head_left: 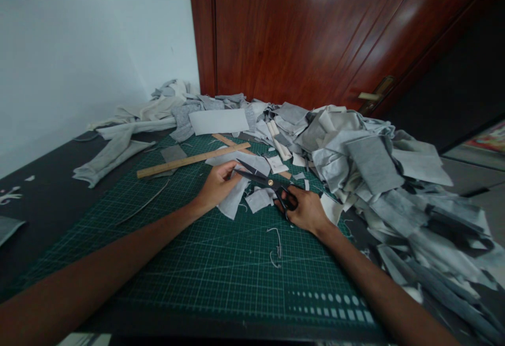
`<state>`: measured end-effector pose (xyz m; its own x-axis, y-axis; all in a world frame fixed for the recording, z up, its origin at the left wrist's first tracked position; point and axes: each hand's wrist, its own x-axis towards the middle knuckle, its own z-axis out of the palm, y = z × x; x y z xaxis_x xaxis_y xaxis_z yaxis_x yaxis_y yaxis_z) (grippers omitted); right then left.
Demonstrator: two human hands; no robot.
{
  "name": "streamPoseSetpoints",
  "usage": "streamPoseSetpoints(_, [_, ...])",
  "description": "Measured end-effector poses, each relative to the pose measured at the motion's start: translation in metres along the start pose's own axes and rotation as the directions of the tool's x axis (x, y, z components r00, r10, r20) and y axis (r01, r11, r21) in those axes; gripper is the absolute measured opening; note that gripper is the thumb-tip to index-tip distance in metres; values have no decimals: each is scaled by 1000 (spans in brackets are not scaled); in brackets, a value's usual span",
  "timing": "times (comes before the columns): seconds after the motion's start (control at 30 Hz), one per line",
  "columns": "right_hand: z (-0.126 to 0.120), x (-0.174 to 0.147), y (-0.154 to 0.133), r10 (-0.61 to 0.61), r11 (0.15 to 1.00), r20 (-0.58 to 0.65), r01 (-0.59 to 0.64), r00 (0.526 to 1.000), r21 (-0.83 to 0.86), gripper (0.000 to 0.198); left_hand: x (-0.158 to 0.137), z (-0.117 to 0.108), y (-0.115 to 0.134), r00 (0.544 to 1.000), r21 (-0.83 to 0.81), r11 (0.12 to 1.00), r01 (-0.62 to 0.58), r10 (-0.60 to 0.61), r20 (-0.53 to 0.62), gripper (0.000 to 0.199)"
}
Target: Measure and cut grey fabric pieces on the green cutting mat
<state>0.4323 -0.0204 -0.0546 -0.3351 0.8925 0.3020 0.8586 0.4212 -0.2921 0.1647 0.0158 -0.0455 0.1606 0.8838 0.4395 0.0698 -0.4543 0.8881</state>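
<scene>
Left hand [219, 183]: fingers pinching a grey cloth [233, 203], which hangs below them over the green mat [189, 272]. Right hand [305, 206]: fingers wrapped through the handles of black scissors [270, 182]. Blades parted, pointing left, tips just beside the left fingers; cannot tell whether cloth lies between them. Scissors and held cloth both above the middle of the mat, which lies on a dark surface [43, 188]. Small scraps [259, 200] under and near the scissors. Wooden ruler [193, 161] beyond the left hand, crossing over a second wooden strip [223, 139]. Loose thread [279, 243] on the mat, nearer the wearer. White rectangle [219, 121] at the mat's far edge. Large heap of grey and off-white fabric [374, 162] along the right side.
</scene>
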Motion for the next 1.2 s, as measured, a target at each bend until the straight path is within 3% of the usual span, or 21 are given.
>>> streamPoseSetpoints(1.2, [1, 0, 5, 45, 998, 30, -44, 999, -37, 14, 1, -2, -7, 999, 10, 999, -41, 41, 5, 11])
